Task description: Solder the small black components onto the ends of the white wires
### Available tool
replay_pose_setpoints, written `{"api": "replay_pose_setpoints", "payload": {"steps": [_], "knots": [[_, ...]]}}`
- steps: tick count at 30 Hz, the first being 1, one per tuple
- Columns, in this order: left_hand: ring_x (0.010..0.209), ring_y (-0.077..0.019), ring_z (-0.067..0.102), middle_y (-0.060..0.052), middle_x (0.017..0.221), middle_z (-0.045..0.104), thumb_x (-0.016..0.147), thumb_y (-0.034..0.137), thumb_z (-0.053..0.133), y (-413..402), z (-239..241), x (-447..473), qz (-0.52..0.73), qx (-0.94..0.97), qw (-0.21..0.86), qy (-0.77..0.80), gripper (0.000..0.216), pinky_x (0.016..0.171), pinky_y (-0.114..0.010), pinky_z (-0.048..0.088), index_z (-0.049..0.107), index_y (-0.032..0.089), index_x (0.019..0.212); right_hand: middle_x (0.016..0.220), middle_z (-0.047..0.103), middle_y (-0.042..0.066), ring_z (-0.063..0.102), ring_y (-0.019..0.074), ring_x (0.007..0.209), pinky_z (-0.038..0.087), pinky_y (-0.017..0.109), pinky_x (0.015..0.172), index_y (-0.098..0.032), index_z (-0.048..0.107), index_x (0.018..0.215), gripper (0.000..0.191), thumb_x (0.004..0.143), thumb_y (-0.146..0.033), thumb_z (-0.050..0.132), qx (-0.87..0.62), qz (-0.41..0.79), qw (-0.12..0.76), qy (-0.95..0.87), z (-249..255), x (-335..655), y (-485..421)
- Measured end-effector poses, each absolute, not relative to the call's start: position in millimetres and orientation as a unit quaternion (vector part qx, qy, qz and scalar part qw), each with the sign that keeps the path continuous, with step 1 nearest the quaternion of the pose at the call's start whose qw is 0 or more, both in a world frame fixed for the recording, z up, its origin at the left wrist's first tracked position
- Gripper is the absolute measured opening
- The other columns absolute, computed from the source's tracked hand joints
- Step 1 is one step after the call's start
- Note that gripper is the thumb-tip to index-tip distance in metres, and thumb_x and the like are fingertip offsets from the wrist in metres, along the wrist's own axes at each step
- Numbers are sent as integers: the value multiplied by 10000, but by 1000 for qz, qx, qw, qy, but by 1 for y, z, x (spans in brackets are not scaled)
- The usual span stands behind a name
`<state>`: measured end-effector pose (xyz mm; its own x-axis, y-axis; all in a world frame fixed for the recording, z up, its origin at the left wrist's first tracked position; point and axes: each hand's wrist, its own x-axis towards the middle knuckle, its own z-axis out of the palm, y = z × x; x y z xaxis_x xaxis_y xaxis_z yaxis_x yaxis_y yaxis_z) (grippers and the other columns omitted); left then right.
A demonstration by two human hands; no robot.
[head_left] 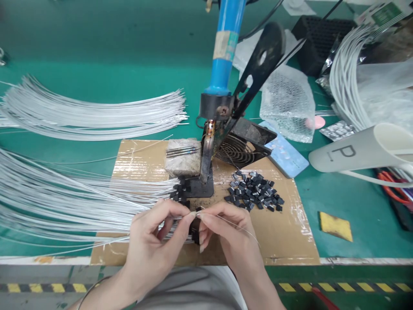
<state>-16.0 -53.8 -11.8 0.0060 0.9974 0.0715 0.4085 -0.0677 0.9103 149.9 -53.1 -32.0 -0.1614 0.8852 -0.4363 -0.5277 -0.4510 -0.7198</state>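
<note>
A: How are the hands set?

B: The left hand point(156, 241) pinches a thin white cable point(177, 218) between thumb and forefinger. The right hand point(232, 232) has thumb and forefinger closed on a fine pale strand point(237, 226) that trails back over it. The fingertips meet above the brown cardboard sheet point(290, 237), in front of the flat black metal base point(203, 189).

A: What could go wrong from here?

B: The blue-handled soldering iron point(225, 56) points down just beyond the fingers. I can't tell whether it is hot; if so, reaching forward carelessly could burn a knuckle. A loose pinch might let the strand slip. Swinging the right wrist outward could scatter the heap of small black rectangular pieces point(254, 190) nearby.

A: And the containers?

B: A white cup marked "P" point(361, 148) is at the right, on the green tabletop point(325, 193). I can't make out what it holds; a bump could spill any drink. The clear bubble-wrap pouch point(287, 101) lies beyond the heap, its contents unclear too.
</note>
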Motion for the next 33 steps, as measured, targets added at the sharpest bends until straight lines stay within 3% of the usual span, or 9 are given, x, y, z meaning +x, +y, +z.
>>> {"api": "replay_pose_setpoints", "payload": {"steps": [16, 23, 27, 30, 33], "knots": [[464, -91, 418, 57, 579, 615, 912, 166, 712, -52, -13, -10, 409, 603, 335, 597, 153, 451, -220, 342, 716, 218, 767, 625, 767, 6, 691, 124, 479, 633, 199, 467, -218, 893, 833, 158, 848, -371, 931, -444, 712, 510, -192, -36, 142, -59], [456, -86, 461, 63, 576, 631, 906, 156, 725, -54, -15, -1, 422, 582, 330, 612, 125, 456, -208, 381, 715, 213, 795, 583, 761, 2, 665, 107, 431, 603, 166, 425, -230, 891, 748, 214, 750, -417, 995, -442, 679, 572, -130, -35, 124, -59], [468, -100, 527, 50, 587, 657, 914, 175, 719, -59, -18, -3, 420, 560, 358, 618, 117, 469, -210, 414, 717, 212, 803, 589, 765, 3, 662, 110, 446, 599, 175, 436, -243, 891, 752, 208, 761, -426, 990, -444, 665, 585, -134, -37, 117, -60], [510, -110, 568, 31, 636, 700, 918, 189, 722, -57, -17, -6, 410, 538, 390, 625, 87, 499, -208, 437, 740, 212, 837, 679, 802, 20, 692, 128, 496, 626, 212, 480, -262, 909, 869, 202, 860, -463, 912, -439, 672, 574, -162, -40, 122, -65], [551, -108, 567, 19, 684, 723, 901, 192, 736, -53, -16, -7, 406, 512, 418, 632, 64, 523, -201, 432, 751, 214, 843, 809, 826, 77, 760, 199, 643, 650, 296, 516, -239, 908, 998, 519, 1044, -649, 595, -455, 646, 574, -216, -43, 142, -68]]}}
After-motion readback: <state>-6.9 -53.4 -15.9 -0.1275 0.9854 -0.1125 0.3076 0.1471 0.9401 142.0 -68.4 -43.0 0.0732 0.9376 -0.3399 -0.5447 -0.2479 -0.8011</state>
